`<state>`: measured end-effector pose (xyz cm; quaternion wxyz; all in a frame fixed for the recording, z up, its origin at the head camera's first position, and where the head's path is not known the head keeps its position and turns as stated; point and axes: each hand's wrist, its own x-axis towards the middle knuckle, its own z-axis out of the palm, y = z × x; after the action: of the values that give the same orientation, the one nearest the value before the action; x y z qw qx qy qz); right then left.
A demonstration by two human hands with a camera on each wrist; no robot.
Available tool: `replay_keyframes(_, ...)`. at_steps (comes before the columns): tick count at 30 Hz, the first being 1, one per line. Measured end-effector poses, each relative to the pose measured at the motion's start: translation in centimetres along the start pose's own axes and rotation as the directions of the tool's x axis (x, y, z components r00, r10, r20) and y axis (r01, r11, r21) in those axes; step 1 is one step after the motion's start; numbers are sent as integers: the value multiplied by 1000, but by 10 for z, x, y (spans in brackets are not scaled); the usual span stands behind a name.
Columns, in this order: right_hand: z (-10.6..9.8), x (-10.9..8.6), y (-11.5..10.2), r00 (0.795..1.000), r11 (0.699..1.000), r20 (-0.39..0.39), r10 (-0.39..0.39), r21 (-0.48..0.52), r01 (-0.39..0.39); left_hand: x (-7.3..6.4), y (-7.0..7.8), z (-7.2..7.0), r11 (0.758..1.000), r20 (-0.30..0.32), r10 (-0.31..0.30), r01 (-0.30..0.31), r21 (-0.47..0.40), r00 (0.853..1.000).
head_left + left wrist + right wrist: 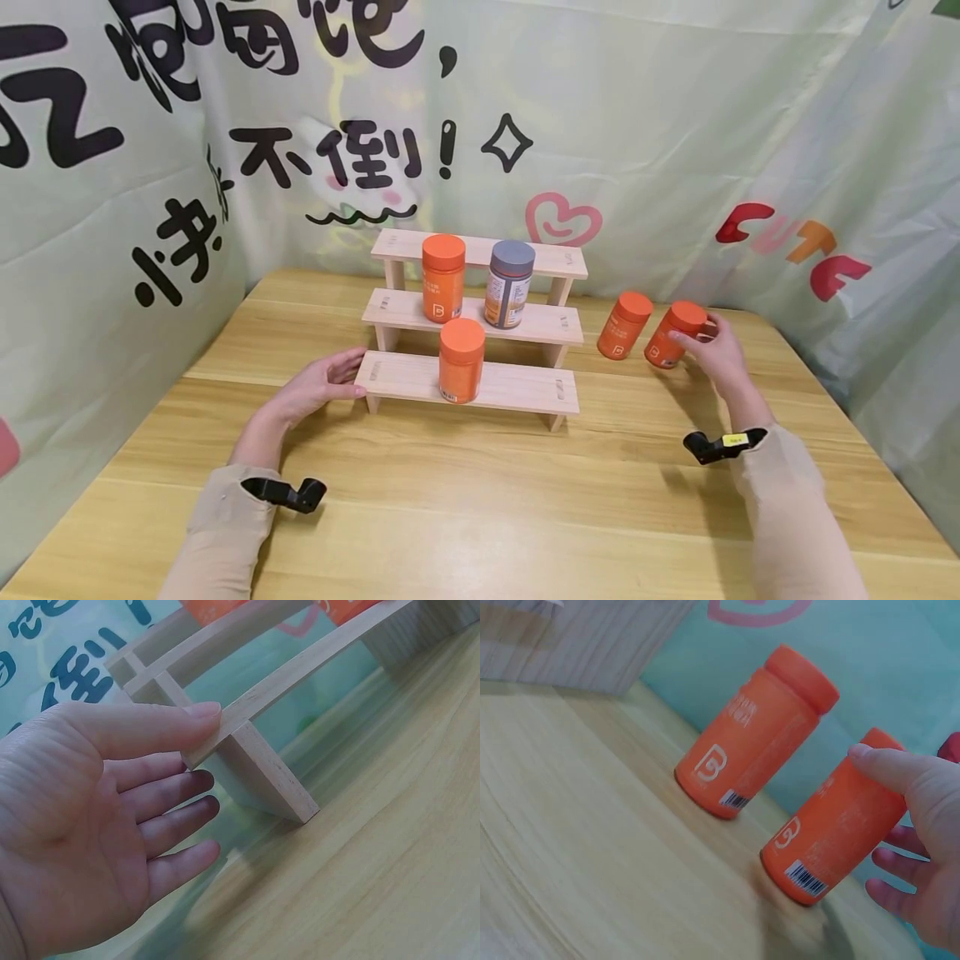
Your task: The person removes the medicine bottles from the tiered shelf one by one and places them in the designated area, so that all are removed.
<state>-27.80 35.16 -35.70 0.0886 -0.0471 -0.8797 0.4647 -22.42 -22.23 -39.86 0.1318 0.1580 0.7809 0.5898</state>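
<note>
A three-tier wooden display stand is on the table. My left hand holds the left end of its lowest step, the thumb on the edge and the other fingers spread behind and below. An orange bottle stands on that step. Another orange bottle and a grey-lidded bottle are on the middle step. To the right of the stand, my right hand grips an upright orange bottle near its lid, thumb in front and fingers behind. Close beside it is a similar orange bottle.
The wooden table stretches in front of the stand. A pale printed curtain with dark characters hangs behind the table and along both sides. Black wrist cameras are strapped at both sleeves.
</note>
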Motion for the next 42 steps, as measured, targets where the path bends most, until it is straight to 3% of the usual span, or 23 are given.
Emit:
replay_keyframes(18, -20, -3, -66, 998, 998, -16, -55, -31, 54, -2, 5, 2, 1000, 1, -10, 10, 14, 1000)
replay_keyframes(32, 16, -14, -125, 988, 987, 38, -152, 61, 150, -2, 3, 2, 1000, 2, -10, 10, 16, 1000)
replay_keyframes(42, 43, -21, -153, 960, 968, 125, -249, 72, 242, -1, 5, 1, 1000, 3, -14, 14, 9, 1000)
